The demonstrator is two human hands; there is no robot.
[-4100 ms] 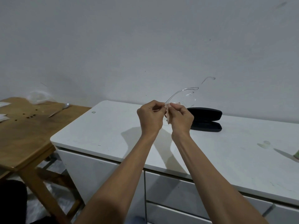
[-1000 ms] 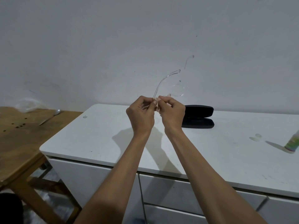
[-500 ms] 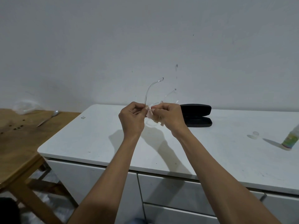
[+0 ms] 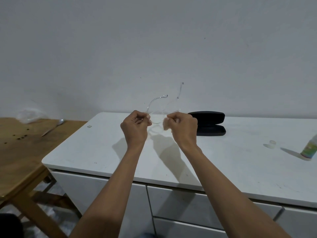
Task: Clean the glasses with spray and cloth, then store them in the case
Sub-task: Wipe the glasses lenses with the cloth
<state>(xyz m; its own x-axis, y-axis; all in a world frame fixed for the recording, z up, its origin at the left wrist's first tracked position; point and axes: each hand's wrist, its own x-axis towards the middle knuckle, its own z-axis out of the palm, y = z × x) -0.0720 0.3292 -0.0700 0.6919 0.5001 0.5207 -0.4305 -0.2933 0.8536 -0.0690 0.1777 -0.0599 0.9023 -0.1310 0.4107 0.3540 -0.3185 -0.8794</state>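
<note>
Clear plastic glasses [image 4: 157, 111] are held above the middle of the white tabletop [image 4: 223, 157], raised so both lenses can be reached: the left hand [image 4: 135, 126] is pinched shut on one end, the right hand [image 4: 182, 127] closed on a pale cloth [image 4: 165, 125] at the other. Both forearms are extended forward, wrists lifted. The black case [image 4: 208, 123] lies open near the back edge, the spray bottle [image 4: 309, 150] at the right edge.

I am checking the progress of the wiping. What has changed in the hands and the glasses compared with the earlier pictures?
The left hand and right hand, pressed together before, have drawn apart. The clear glasses now span between them; the cloth remains in the right hand. The open black case still lies on the white cabinet top.
</note>
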